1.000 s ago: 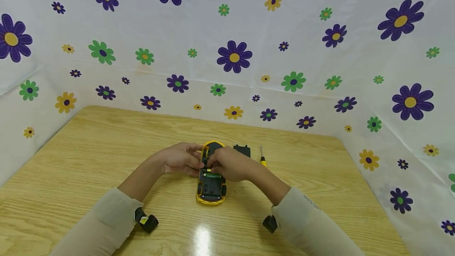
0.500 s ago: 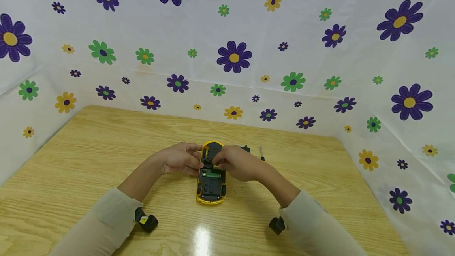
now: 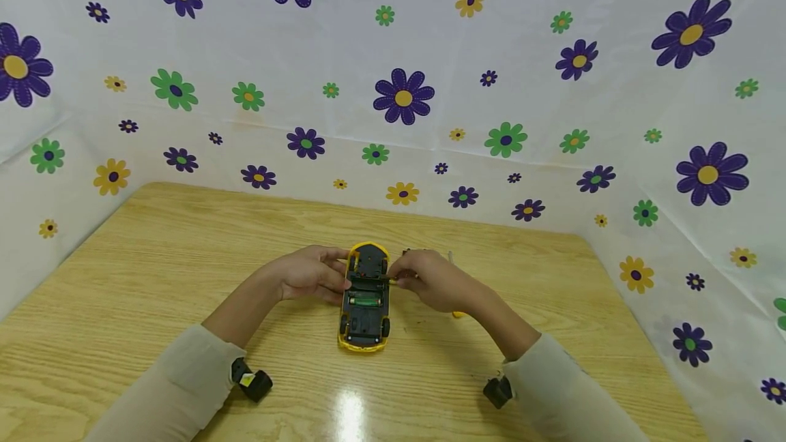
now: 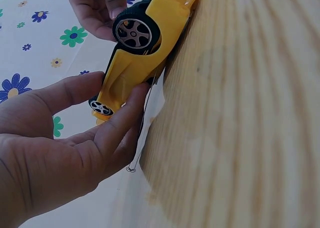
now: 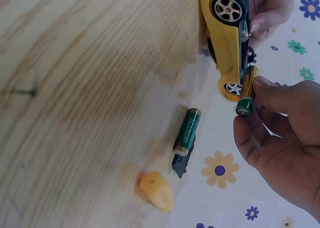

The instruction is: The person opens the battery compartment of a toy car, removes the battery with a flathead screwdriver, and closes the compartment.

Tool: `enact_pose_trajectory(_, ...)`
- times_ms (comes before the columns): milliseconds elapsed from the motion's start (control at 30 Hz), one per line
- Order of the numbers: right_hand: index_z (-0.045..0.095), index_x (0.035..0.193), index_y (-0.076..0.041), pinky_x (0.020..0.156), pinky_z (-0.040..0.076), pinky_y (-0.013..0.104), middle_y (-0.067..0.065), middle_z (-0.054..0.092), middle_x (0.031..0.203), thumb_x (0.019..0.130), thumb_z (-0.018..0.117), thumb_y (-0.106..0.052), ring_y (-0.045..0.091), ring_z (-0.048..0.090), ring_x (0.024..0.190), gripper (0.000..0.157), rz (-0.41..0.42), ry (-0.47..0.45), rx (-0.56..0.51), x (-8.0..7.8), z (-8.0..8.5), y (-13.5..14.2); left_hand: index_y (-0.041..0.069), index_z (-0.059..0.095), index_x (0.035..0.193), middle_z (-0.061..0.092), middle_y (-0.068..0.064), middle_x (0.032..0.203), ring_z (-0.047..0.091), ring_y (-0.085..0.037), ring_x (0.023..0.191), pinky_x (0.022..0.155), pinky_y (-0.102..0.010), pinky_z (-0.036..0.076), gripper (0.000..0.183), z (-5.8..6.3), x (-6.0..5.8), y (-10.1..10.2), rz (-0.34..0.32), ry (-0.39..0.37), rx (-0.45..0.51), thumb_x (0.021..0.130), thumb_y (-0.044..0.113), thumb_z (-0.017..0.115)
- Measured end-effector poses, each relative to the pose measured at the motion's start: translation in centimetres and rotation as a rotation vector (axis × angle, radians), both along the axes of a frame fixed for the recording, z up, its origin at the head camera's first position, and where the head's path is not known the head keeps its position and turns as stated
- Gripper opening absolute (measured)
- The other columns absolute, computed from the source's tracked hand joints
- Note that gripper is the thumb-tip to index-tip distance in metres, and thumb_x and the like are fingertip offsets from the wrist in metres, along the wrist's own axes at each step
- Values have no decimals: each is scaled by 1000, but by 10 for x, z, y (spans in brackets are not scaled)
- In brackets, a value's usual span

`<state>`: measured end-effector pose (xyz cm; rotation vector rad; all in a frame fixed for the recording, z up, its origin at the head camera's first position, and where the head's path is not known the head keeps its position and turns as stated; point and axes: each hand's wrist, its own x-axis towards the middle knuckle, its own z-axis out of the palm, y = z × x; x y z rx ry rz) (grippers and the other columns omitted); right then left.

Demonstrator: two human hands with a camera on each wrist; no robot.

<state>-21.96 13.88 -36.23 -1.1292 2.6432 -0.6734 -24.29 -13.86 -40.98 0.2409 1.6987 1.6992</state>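
Observation:
A yellow toy car (image 3: 366, 325) lies wheels up on the table, its black underside showing an open battery compartment. One green battery (image 3: 366, 302) sits crosswise in that compartment. My left hand (image 3: 313, 275) holds the car's left side, thumb at the underside edge and fingers along the yellow body (image 4: 131, 70). At the car's right side, my right hand (image 3: 437, 282) pinches a green and gold battery (image 5: 247, 92) between thumb and fingers, outside the compartment.
Another green battery (image 5: 188, 130) lies on the table by a black plastic cover (image 5: 181, 167), right of the car. Close by is a screwdriver with a yellow handle (image 5: 156, 190), partly hidden by the right hand in the head view. A flowered cloth (image 3: 344, 108) stands behind the table (image 3: 215, 224).
My right hand has drawn a battery out of the car's compartment and moved right with it, now covering most of the black cover. The left hand and the car stay in place.

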Motion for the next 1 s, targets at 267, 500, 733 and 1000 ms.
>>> enact_pose_trajectory(267,71,117,0,88,60,30,6,71,108,103,60,-1,19,68,100,19,-28,2,-1,-2,-7,14,-3,9,163,27,-34,157,51,-46,132,102,-50,55,86,0,0,0,4,-11,7,95,-9,61)
enact_pose_trajectory(500,71,118,2,88,60,30,9,71,111,102,59,0,21,68,102,19,-46,-13,5,-2,-11,21,-2,9,163,32,-32,153,54,-44,130,102,-51,55,85,1,1,1,2,-21,10,95,-10,61)
enact_pose_trajectory(733,71,119,1,86,59,31,8,71,110,102,60,-1,20,67,101,20,-60,-2,58,-4,-21,24,-2,8,163,25,-33,158,48,-47,135,103,-51,54,87,0,1,0,-1,-15,9,95,-9,61)
enact_pose_trajectory(1000,73,117,0,82,59,28,5,70,107,100,64,-3,18,64,97,19,-62,28,100,-5,-27,24,-2,10,163,31,-33,154,53,-45,131,102,-51,55,85,1,1,0,-3,-15,18,95,-9,61)
